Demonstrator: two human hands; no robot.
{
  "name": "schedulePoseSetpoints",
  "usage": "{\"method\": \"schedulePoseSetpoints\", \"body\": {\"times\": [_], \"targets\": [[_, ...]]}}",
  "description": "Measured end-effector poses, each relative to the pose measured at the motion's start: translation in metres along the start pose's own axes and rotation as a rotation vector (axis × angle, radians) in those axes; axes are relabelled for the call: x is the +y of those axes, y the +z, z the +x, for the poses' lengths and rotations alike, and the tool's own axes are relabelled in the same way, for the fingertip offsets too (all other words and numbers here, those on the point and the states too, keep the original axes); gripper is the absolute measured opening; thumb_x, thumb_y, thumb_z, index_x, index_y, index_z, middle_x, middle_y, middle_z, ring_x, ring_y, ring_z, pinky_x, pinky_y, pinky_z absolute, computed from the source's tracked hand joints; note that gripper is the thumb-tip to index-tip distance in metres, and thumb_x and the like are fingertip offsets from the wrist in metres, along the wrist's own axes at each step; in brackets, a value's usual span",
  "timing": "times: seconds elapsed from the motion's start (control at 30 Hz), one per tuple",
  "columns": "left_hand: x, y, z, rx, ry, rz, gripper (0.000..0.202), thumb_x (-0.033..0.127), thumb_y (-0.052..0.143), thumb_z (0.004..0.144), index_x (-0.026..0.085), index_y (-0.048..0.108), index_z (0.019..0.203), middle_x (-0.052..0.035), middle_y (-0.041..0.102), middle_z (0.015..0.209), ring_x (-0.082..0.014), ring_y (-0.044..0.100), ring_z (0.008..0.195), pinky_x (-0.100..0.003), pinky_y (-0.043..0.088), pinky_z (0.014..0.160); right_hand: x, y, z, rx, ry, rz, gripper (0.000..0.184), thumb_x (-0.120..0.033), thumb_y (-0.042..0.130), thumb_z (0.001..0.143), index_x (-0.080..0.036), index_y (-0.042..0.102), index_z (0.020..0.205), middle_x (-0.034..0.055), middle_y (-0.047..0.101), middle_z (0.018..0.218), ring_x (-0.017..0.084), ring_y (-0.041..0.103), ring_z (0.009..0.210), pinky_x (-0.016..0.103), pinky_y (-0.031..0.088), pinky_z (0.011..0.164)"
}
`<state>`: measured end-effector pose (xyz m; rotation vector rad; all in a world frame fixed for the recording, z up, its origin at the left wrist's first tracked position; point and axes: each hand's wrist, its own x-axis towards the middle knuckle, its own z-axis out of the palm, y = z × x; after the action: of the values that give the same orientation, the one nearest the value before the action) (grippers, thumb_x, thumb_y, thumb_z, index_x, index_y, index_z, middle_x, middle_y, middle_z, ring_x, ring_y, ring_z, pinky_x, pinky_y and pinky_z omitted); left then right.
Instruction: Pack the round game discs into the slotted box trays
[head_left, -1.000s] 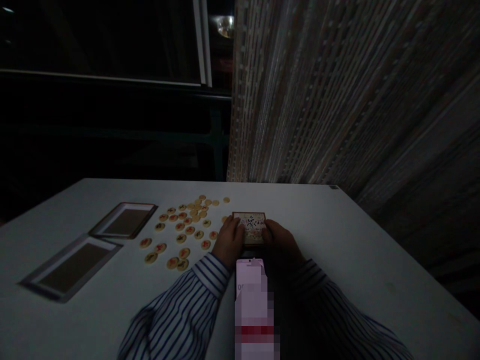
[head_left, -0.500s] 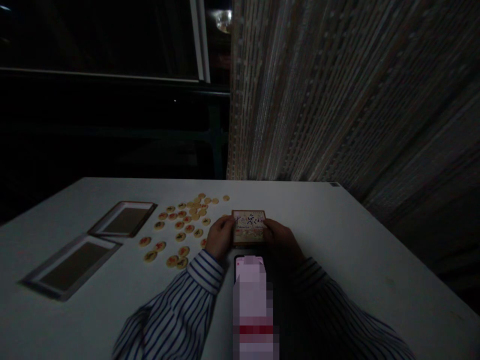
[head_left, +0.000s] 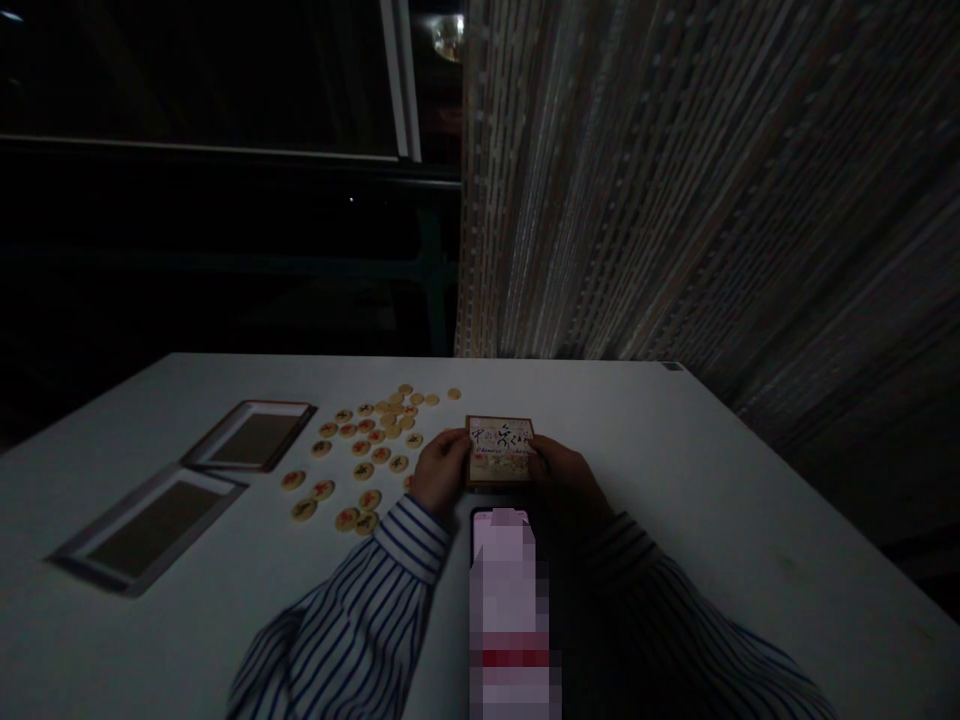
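Observation:
Between my two hands is a small Chinese chess box [head_left: 500,450], its printed face turned up toward me with dark lettering on a pale ground. My left hand [head_left: 442,472] grips its left edge, fingers bent and thumb near the face. On the right edge, my right hand [head_left: 568,478] pinches it, though that hand is mostly in shadow. Round wooden Chinese chess pieces [head_left: 363,471], several with red or dark characters and others blank side up, lie scattered left of my left hand. A lit phone [head_left: 480,525] lies just below the box, mostly covered by a blurred patch.
Two open shallow tray halves, a far one [head_left: 289,408] and a near one [head_left: 161,582], rest on the left of the white table [head_left: 720,560]. Beyond the table's far edge hangs a string curtain [head_left: 600,200] on the right, beside a dark window frame [head_left: 401,80].
Both hands keep their hold on the box, which has tilted slightly and shows its face a little differently. The whole view has shifted very slightly; the pieces lie as before.

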<state>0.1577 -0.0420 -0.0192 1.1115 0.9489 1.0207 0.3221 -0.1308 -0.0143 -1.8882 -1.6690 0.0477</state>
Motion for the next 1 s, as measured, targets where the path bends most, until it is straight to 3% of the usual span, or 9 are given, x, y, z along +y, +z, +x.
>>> {"method": "schedulePoseSetpoints", "body": {"times": [0.17, 0.37, 0.53, 0.73, 1.0], "targets": [[0.004, 0.002, -0.004, -0.02, -0.068, -0.08, 0.032, 0.019, 0.07, 0.057, 0.013, 0.06, 0.087, -0.0066, 0.067, 0.079, -0.0181, 0.063, 0.076, -0.034, 0.049, 0.076, -0.003, -0.003, 0.0, -0.018, 0.008, 0.002, 0.032, -0.017, 0.039, 0.08, -0.012, 0.059, 0.105, 0.0119, 0.064, 0.104, 0.019, 0.059, 0.094, 0.031, 0.045, 0.084], [0.006, 0.006, -0.009, -0.004, -0.133, -0.193, 0.03, 0.007, 0.064, 0.061, 0.013, 0.057, 0.089, -0.0054, 0.068, 0.078, -0.0172, 0.065, 0.073, -0.034, 0.05, 0.075, -0.005, -0.006, 0.0, -0.016, 0.009, 0.009, 0.03, -0.017, 0.038, 0.08, -0.013, 0.059, 0.102, 0.0111, 0.064, 0.102, 0.019, 0.059, 0.091, 0.032, 0.046, 0.081], [0.0, 0.009, -0.007, 0.011, -0.179, -0.191, 0.04, 0.008, 0.064, 0.066, 0.012, 0.053, 0.104, -0.0062, 0.068, 0.074, -0.0169, 0.065, 0.068, -0.033, 0.051, 0.072, -0.002, -0.003, 0.001, 0.001, -0.02, 0.015, 0.031, -0.017, 0.038, 0.079, -0.013, 0.06, 0.102, 0.0119, 0.064, 0.104, 0.02, 0.059, 0.095, 0.034, 0.046, 0.084], [0.002, 0.013, -0.012, -0.059, -0.217, -0.213, 0.055, 0.01, 0.061, 0.071, 0.01, 0.042, 0.122, -0.0068, 0.069, 0.075, -0.0171, 0.065, 0.065, -0.032, 0.053, 0.068, -0.004, -0.005, 0.001, -0.023, 0.011, 0.006, 0.031, -0.015, 0.04, 0.079, -0.012, 0.06, 0.102, 0.0118, 0.064, 0.104, 0.018, 0.059, 0.093, 0.031, 0.047, 0.082], [0.002, 0.016, -0.017, -0.094, -0.215, -0.26, 0.061, 0.008, 0.058, 0.073, 0.014, 0.036, 0.129, -0.0069, 0.07, 0.08, -0.018, 0.066, 0.07, -0.033, 0.053, 0.071, -0.002, -0.002, 0.001, 0.01, -0.005, 0.011, 0.033, -0.017, 0.041, 0.079, -0.011, 0.06, 0.104, 0.0142, 0.062, 0.109, 0.02, 0.057, 0.099, 0.035, 0.045, 0.089]]}}
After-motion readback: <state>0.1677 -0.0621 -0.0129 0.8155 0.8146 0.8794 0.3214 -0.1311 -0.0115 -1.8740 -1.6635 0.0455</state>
